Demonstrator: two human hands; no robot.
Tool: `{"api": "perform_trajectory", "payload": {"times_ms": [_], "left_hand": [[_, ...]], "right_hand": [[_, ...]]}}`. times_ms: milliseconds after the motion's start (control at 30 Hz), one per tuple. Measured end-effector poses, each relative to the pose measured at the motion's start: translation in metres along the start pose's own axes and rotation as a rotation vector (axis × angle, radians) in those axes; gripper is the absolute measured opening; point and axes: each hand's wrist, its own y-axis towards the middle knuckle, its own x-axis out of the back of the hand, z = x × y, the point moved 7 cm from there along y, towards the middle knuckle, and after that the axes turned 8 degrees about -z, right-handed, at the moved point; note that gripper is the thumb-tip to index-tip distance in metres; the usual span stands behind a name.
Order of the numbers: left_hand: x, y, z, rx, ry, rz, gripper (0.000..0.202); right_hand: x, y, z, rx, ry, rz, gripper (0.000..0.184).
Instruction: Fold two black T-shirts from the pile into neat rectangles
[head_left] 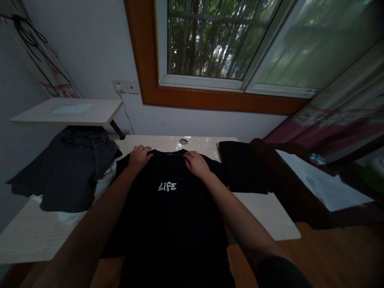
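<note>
A black T-shirt (168, 216) with small white lettering on its chest lies spread front up, its collar toward the wall and its lower part running down over the near edge of the table. My left hand (140, 157) has curled fingers closed on the shirt's left shoulder, beside the collar. On the other side of the collar, my right hand (196, 163) pinches the right shoulder with bent fingers. Both fingertips partly disappear against the dark cloth. The sleeves reach out beyond each hand.
Dark grey clothes (75, 172) are heaped at left beneath a raised shelf (69, 110). A folded black garment (243, 168) lies at the right of the table (270, 216). A dark piece of furniture with a paper sheet (324, 182) stands farther right. A window (219, 40) is behind.
</note>
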Motion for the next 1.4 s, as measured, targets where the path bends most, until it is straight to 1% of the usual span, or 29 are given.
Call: {"api": "perform_trajectory", "payload": {"times_ms": [33, 100, 167, 233, 300, 400, 533, 633, 867, 967, 1067, 1167, 1267, 1333, 1400], "left_hand": [[0.000, 0.003, -0.001, 0.020, -0.011, -0.018, 0.038], [0.005, 0.007, -0.004, 0.026, -0.035, -0.095, 0.035], [0.009, 0.010, -0.013, -0.047, -0.065, -0.159, 0.031], [0.008, 0.008, -0.026, -0.166, -0.088, -0.164, 0.031], [0.002, 0.003, -0.035, -0.238, -0.084, -0.137, 0.032], [-0.005, -0.006, -0.038, -0.235, -0.068, -0.133, 0.032], [-0.008, -0.017, -0.037, -0.238, -0.060, -0.174, 0.038], [-0.011, -0.019, -0.032, -0.238, -0.029, -0.143, 0.042], [-0.020, -0.020, -0.015, -0.221, 0.037, -0.005, 0.054], [-0.022, -0.020, -0.013, -0.219, 0.055, 0.024, 0.056], [-0.022, -0.021, -0.013, -0.223, 0.062, 0.034, 0.056], [-0.017, -0.022, -0.015, -0.216, 0.065, 0.011, 0.054], [-0.001, -0.025, -0.019, -0.195, 0.078, -0.113, 0.050], [0.010, -0.031, -0.026, -0.171, 0.086, -0.198, 0.046], [0.017, -0.039, -0.035, -0.158, 0.080, -0.219, 0.041]], "right_hand": [[-0.003, 0.003, 0.004, 0.019, 0.020, -0.011, 0.034], [-0.007, 0.007, 0.010, 0.035, 0.040, -0.029, 0.035], [-0.011, 0.010, 0.011, 0.034, 0.036, -0.032, 0.034], [-0.016, 0.012, 0.010, 0.022, 0.017, -0.029, 0.034], [-0.020, 0.012, 0.007, 0.000, -0.004, -0.034, 0.035], [-0.025, 0.011, 0.002, -0.024, -0.027, -0.045, 0.038], [-0.030, 0.009, -0.003, -0.042, -0.039, -0.050, 0.040], [-0.030, 0.009, -0.005, -0.038, -0.036, -0.045, 0.041], [-0.026, 0.005, -0.015, -0.073, -0.077, -0.004, 0.043], [-0.022, 0.000, -0.022, -0.088, -0.105, 0.021, 0.045], [-0.016, -0.007, -0.027, -0.075, -0.108, 0.028, 0.046], [-0.008, -0.016, -0.031, -0.081, -0.121, 0.003, 0.045], [0.000, -0.027, -0.032, -0.104, -0.162, -0.030, 0.043], [0.003, -0.035, -0.029, -0.118, -0.200, -0.053, 0.042], [0.005, -0.041, -0.021, -0.124, -0.229, -0.060, 0.043]]}}
